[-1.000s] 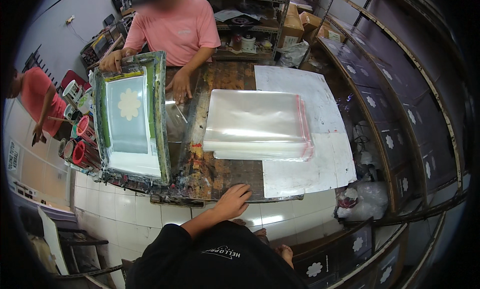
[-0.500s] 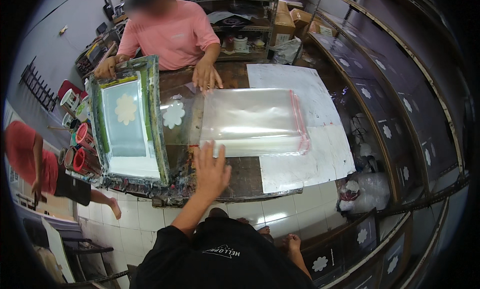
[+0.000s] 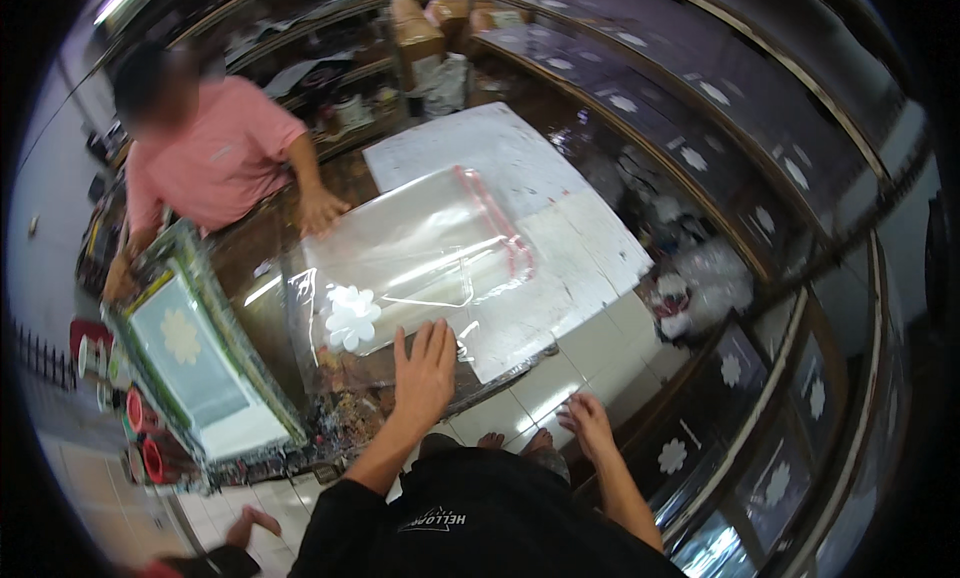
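My left hand [image 3: 424, 373] lies with fingers stretched out on the near edge of a clear plastic bag [image 3: 432, 300] that carries a white flower print [image 3: 352, 318]. This bag overlaps a stack of clear bags [image 3: 410, 218] with red-edged flaps. My right hand [image 3: 587, 418] hovers beside the table's near side, fingers loosely bent, and nothing shows in it. At the left, a co-worker's hand [image 3: 120, 276] holds a tilted printing screen [image 3: 195, 353] with a flower opening. The co-worker's other hand [image 3: 322, 210] rests by the stack's far left corner.
White sheets [image 3: 590, 248] cover the table's right part. Drying racks [image 3: 640, 108] with flower-printed sheets run along the right. Crumpled plastic [image 3: 712, 283] lies between table and racks. Paint tubs [image 3: 160, 458] stand left of the screen. Another person's leg [image 3: 245, 533] shows at lower left.
The view has swung to the right. The flower-printed bag has slid from beside the stack partly onto it, toward me, with my left hand at its edge. My right hand has risen.
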Demonstrator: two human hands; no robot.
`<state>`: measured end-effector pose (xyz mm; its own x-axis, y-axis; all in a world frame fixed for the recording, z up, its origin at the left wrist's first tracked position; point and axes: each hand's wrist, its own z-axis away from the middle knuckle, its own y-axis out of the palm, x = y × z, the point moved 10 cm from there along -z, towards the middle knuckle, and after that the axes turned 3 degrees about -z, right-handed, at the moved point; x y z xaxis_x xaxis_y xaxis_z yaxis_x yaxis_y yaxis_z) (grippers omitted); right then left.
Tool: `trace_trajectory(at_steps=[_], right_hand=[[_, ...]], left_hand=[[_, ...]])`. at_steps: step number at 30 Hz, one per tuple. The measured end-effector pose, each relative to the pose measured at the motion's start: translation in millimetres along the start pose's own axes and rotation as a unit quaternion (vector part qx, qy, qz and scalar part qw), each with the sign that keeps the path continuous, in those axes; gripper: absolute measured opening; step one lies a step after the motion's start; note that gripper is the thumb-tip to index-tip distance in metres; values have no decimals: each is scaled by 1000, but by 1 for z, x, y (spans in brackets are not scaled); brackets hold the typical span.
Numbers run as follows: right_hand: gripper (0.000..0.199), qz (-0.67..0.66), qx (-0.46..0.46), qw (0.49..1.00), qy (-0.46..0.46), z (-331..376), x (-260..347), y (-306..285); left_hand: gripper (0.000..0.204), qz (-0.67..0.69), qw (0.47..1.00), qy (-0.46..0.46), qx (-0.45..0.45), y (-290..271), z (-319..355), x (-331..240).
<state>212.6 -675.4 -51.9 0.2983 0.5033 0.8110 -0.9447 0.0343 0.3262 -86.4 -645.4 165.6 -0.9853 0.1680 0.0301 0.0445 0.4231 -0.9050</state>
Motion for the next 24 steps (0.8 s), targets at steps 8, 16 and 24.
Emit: trace_trajectory(at_steps=[8,16,24], right_hand=[[43,19,198,979,-49,-5,151,146],[30,330,111,925,-152,10,262,103],[31,619,-10,749,-234,164,485,71]], left_hand=[[43,110,982,147,38,-23,3,-131],[67,227,933,272,62,-58,-22,-207],[56,436,814,369,-105,-146,-23,-204]])
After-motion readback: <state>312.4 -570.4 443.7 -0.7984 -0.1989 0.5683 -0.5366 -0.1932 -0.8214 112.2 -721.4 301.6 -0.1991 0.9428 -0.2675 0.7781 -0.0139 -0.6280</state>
